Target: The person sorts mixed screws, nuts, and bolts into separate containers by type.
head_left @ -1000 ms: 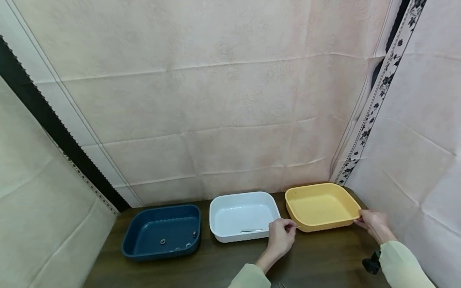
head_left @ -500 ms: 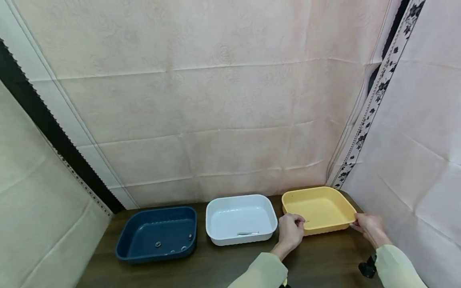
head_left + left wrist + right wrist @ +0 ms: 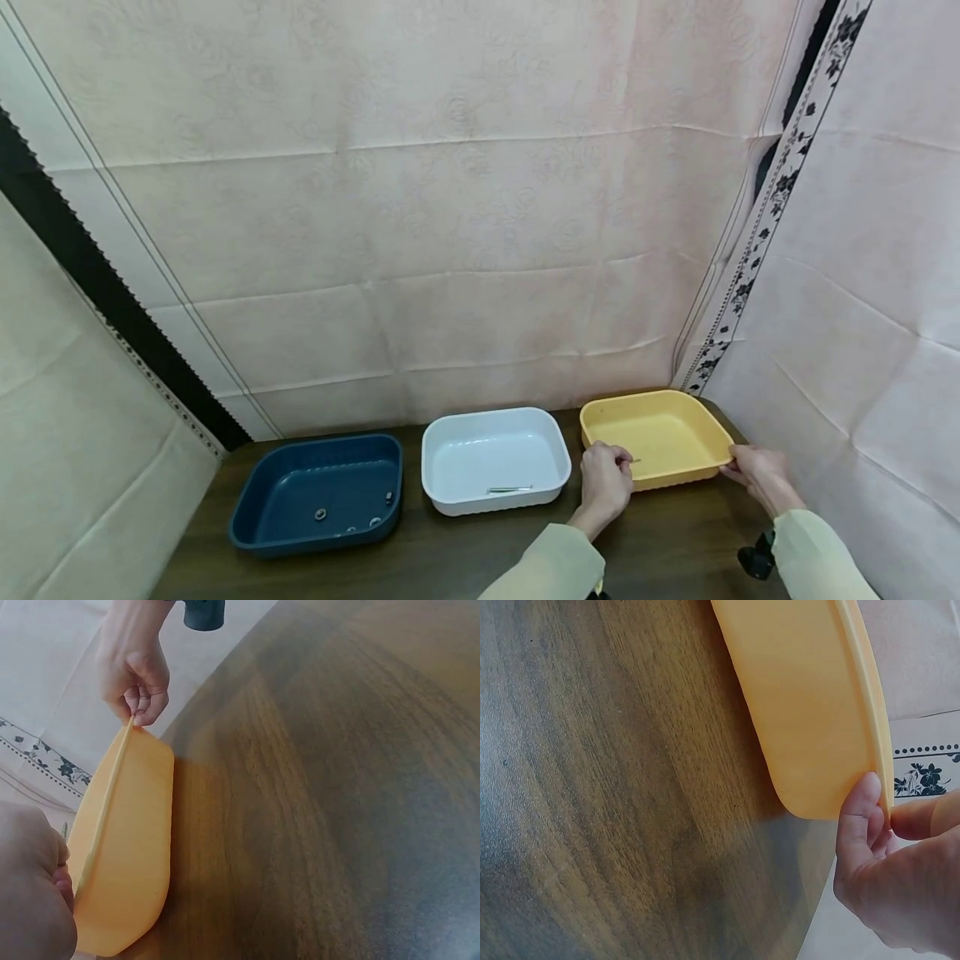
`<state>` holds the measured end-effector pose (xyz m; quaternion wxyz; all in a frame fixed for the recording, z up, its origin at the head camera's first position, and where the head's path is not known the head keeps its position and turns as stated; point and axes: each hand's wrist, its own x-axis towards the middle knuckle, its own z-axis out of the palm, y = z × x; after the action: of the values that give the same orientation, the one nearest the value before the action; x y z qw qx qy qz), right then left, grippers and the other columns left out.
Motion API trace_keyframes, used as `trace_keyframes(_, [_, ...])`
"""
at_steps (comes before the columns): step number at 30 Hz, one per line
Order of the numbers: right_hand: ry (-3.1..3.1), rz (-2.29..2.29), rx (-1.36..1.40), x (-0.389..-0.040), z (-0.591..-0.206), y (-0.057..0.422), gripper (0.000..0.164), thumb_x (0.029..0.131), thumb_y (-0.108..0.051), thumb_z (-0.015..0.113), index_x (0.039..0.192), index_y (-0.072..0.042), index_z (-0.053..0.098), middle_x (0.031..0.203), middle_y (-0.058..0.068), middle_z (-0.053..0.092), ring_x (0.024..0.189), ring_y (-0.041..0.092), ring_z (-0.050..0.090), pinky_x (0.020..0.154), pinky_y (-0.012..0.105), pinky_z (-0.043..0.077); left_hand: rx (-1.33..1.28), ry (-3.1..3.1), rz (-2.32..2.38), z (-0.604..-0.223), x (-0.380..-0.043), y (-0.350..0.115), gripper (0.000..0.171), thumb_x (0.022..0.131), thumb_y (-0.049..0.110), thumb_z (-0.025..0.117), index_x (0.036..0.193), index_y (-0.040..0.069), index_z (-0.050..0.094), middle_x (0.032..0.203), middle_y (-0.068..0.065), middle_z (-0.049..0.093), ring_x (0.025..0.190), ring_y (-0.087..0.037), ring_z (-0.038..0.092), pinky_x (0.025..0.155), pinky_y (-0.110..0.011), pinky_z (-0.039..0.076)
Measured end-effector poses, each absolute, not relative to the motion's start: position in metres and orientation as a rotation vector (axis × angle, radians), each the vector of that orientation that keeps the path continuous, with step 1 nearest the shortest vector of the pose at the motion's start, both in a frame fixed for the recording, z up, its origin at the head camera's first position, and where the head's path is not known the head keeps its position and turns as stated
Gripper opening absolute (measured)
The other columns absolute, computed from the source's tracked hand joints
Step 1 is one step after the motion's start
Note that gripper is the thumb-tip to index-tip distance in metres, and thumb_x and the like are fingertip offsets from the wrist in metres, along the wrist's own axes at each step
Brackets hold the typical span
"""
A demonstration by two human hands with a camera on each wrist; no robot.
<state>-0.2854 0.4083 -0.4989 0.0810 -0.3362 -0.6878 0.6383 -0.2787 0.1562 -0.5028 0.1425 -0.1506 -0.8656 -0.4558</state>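
Observation:
The yellow tray (image 3: pixel 671 435) stands at the right of the table in the head view. My left hand (image 3: pixel 606 485) is at its near left corner, fingertips over the rim. Between its finger and thumb it pinches a small screw (image 3: pixel 64 829), whose threaded end pokes out above the tray's edge in the left wrist view. With thumb and fingers my right hand (image 3: pixel 761 479) grips the rim at the right corner; the right wrist view shows the thumb on one side and the fingers (image 3: pixel 861 806) on the other.
Left of the yellow tray is a white tray (image 3: pixel 495 450) with slim metal pieces (image 3: pixel 510 489) inside. Farther left, a dark blue tray (image 3: pixel 300 479) contains several small metal parts, among them a nut (image 3: pixel 320 514). Cloth walls (image 3: pixel 465 208) enclose the wooden table (image 3: pixel 442 554).
My left hand has moved right and slightly up, from beside the white tray to over the yellow tray's rim. My right hand keeps its grip. The whole view has shifted slightly.

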Motion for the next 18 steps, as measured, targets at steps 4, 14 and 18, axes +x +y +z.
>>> trace_keyframes(4, [-2.06,1.899,-1.001,-0.2857,-0.4992,0.4079,0.032,0.084,0.004,0.044,0.111,0.021,0.041,0.065,0.013,0.05,0.051,0.017,0.058,0.059,0.033,0.054,-0.443,-2.495,-1.309,-0.5031,-0.2794,0.1563,0.011,0.079,0.007,0.066,0.073,0.014,0.071,0.071,0.009,0.051,0.072,-0.007,0.05,0.066,-0.02,0.045])
trace_keyframes(14, [-2.066,1.847,-1.046,-0.2862,-0.4957,0.4031,0.039,0.083,0.003,0.045,0.116,0.022,0.037,0.068,0.015,0.049,0.05,0.018,0.059,0.064,0.036,0.054,-0.431,-2.478,-1.39,-0.5048,-0.2823,0.155,0.005,0.078,0.007,0.069,0.079,0.011,0.071,0.07,0.009,0.05,0.067,-0.003,0.047,0.06,-0.018,0.043])
trace_keyframes(18, [-2.062,1.848,-1.04,-0.2857,-0.4954,0.4037,0.039,0.082,0.005,0.044,0.116,0.023,0.036,0.067,0.015,0.049,0.049,0.018,0.059,0.063,0.036,0.054,-0.461,-2.418,-1.41,-0.5042,-0.2806,0.1514,0.006,0.076,0.006,0.07,0.079,0.011,0.071,0.069,0.009,0.051,0.065,-0.002,0.046,0.058,-0.015,0.041])
